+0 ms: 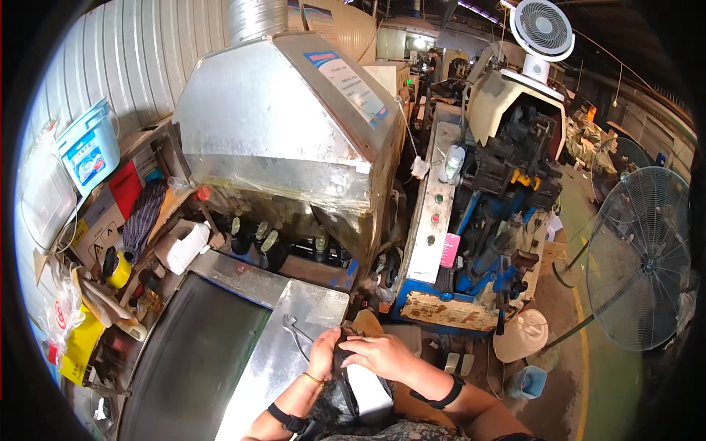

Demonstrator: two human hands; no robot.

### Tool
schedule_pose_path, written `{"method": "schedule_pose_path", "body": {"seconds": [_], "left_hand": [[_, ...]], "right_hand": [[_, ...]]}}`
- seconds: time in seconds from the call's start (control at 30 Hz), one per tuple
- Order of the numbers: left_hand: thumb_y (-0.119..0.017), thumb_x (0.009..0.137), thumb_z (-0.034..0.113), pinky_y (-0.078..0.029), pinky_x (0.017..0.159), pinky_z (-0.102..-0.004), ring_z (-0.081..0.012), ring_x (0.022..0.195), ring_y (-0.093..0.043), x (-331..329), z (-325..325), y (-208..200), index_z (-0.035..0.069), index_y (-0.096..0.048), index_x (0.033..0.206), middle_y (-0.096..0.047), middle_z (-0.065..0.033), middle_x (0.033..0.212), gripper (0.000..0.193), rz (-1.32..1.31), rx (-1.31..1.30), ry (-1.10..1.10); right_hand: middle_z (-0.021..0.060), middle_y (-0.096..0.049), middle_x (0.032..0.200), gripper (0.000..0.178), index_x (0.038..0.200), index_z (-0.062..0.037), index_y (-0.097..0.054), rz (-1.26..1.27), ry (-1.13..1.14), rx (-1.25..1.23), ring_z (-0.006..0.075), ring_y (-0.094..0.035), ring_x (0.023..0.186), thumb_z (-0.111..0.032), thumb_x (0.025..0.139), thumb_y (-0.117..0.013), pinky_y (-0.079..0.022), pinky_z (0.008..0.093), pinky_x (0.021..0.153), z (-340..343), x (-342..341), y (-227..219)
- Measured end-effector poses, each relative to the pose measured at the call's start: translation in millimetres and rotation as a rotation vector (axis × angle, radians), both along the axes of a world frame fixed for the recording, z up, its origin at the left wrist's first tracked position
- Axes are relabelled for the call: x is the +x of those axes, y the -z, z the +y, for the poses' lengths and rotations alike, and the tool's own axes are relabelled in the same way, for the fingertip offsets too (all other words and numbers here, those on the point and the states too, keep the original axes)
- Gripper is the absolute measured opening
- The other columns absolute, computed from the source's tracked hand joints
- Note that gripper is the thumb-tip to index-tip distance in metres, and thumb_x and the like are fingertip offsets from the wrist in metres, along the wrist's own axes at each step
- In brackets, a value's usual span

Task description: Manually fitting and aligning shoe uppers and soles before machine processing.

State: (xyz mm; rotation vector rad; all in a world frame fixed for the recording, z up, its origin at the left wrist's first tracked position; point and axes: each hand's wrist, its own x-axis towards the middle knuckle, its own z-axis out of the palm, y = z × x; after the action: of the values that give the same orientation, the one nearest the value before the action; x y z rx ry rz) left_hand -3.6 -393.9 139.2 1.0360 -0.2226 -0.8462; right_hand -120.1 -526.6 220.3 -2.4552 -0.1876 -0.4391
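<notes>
Close together near the lower middle, my left hand [321,358] and my right hand [383,356] are both closed on a black, flexible-looking piece [340,359]. My fingers cover much of it, so its kind is unclear. Just below my right hand is a smooth white block-like thing [370,394], with dark material [334,400] at its left side. Beside my left hand, a pair of metal pliers [296,334] lies on the bare metal tabletop [268,360]. Dark bands circle both my wrists, and a thin bracelet shows on the left one.
Left of me runs a dark conveyor belt [195,353] leading under a metal hood [272,110], with several shoe-like dark items inside. A blue-and-white machine [471,242] stands ahead right. A caged floor fan [640,257], a plastic jug [521,334] and a blue bin [528,382] stand right.
</notes>
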Motion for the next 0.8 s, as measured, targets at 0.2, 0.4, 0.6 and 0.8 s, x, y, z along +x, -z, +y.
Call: {"method": "schedule_pose_path", "body": {"seconds": [0.2,0.4,0.6,0.8], "left_hand": [[-0.07,0.083,0.023,-0.03,0.11,-0.0525,-0.0404,0.125,-0.048,-34,26,-53,0.0,-0.052,0.127,-0.052,-0.0228,0.133,0.053,-1.367,0.195,-0.087],[-0.08,0.07,0.012,-0.038,0.107,-0.0441,-0.039,0.126,-0.048,-14,2,-50,0.003,-0.049,0.128,-0.054,-0.02,0.129,0.066,-1.151,0.35,-0.016],[-0.075,0.083,0.008,-0.047,0.091,-0.0276,-0.0143,0.103,-0.056,-1,15,-32,0.004,-0.047,0.132,-0.06,-0.0047,0.114,0.057,-0.338,0.218,0.115],[-0.072,0.085,0.004,-0.046,0.092,-0.0263,-0.0126,0.105,-0.054,-21,20,-25,0.003,-0.043,0.133,-0.057,-0.0059,0.116,0.057,-0.326,0.207,0.098]], "right_hand": [[0.0176,-0.059,0.13,0.055,0.14,-0.0113,-0.047,0.082,0.092,0.55,0.0346,-0.061,0.113,-0.025,0.09,-0.065,-0.049,0.0387,0.094,8,-41,29],[0.0056,-0.059,0.076,0.023,0.089,0.0,-0.06,0.263,0.38,0.846,0.0096,-0.051,0.072,-0.02,0.1,-0.054,-0.045,0.0299,0.063,6,-81,108],[0.0023,-0.067,0.095,0.06,0.108,0.0031,-0.065,0.619,0.46,1.45,0.0093,-0.06,0.085,-0.052,0.101,-0.042,-0.049,0.027,0.077,-26,-46,59],[0.0213,-0.069,0.099,0.067,0.114,0.0027,-0.064,0.855,0.392,0.74,0.0336,-0.065,0.095,-0.054,0.102,-0.03,-0.049,0.0443,0.087,-3,-32,43]]}}
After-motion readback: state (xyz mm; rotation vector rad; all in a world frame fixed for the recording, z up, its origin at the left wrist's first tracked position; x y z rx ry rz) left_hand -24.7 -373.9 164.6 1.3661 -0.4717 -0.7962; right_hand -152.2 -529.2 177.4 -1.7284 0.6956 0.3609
